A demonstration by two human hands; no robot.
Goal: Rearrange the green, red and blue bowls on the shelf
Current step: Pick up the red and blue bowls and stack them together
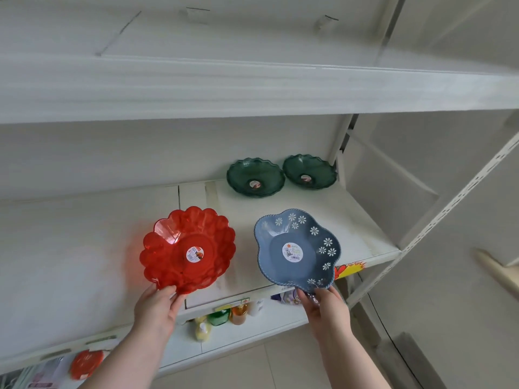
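Now left hand gripping red bowl; right hand gripping blue bowl; both over shelf.

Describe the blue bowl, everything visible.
The blue bowl is opaque, matte slate blue, plastic by the look, with a wavy lobed rim edged in a white rope-like line. White daisy prints run along its far and right walls; a round white label sits in the flat centre. It tilts toward the camera above the shelf front, the right hand in a grip on its near rim.
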